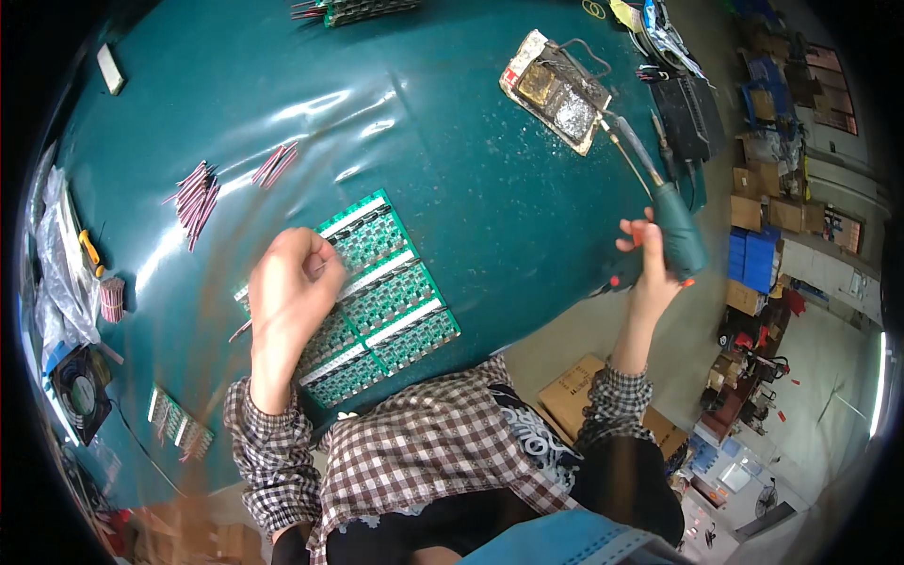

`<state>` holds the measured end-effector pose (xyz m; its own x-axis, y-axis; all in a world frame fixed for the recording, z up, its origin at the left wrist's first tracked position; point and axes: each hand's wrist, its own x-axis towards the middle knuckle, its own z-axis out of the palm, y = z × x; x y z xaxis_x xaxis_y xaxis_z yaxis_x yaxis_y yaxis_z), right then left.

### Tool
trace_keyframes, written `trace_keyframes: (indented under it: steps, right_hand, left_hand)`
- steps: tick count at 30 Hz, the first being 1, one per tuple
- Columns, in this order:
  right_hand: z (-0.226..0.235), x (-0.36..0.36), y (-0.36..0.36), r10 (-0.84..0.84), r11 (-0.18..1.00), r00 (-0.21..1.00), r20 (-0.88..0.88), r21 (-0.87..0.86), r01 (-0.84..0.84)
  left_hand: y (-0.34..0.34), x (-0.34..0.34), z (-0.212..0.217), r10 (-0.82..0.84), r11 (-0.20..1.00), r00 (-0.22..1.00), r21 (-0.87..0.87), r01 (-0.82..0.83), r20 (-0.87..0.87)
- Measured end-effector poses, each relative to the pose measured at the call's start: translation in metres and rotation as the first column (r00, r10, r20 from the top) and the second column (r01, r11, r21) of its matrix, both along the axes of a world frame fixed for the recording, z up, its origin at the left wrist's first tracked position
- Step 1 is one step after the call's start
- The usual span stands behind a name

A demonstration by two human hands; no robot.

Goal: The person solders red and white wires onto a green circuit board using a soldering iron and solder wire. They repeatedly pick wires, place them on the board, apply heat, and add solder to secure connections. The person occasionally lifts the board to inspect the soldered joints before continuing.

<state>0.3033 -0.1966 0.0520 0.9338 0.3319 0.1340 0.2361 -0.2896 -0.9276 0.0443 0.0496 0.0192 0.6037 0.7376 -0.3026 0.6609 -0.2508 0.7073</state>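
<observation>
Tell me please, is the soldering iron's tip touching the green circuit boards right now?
No, the right hand holds the soldering iron off to the side, its tip by the solder stand, away from the green circuit boards.

electronics workshop | soldering iron [670, 218] | green circuit boards [377, 297] | stacked cardboard boxes [753, 212]

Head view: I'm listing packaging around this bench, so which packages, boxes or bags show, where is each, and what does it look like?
Cardboard box: on the floor below the table edge, near the right elbow; brown, flat-topped.
Cardboard boxes: on shelving at right; small, brown, stacked.
Blue bins: beside those boxes; rectangular.
Plastic bags: left table edge; clear, crumpled.
No screens can be made out.
</observation>
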Motion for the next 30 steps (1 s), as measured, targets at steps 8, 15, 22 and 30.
trace_keyframes:
  steps: [8, 15, 22, 30]
  right_hand:
    - [0.014, 0.023, 0.003, 0.626, 0.683, 0.578, 0.524, -0.726, -0.082]
    - [0.026, 0.027, 0.007, 0.598, 0.706, 0.599, 0.533, -0.704, -0.078]
    - [0.028, 0.020, 0.001, 0.637, 0.680, 0.590, 0.497, -0.722, -0.126]
    - [0.031, 0.025, 0.002, 0.712, 0.601, 0.516, 0.475, -0.793, -0.098]
  left_hand:
    - [-0.001, 0.000, -0.001, -0.001, 0.999, 1.000, 0.045, 0.000, 0.025]
    - [-0.001, -0.001, -0.005, 0.013, 0.999, 1.000, 0.042, -0.013, 0.012]
    - [-0.001, -0.001, -0.002, 0.010, 0.998, 1.000, 0.060, -0.010, -0.007]
    - [-0.002, -0.001, -0.003, -0.003, 0.999, 1.000, 0.045, 0.002, 0.014]
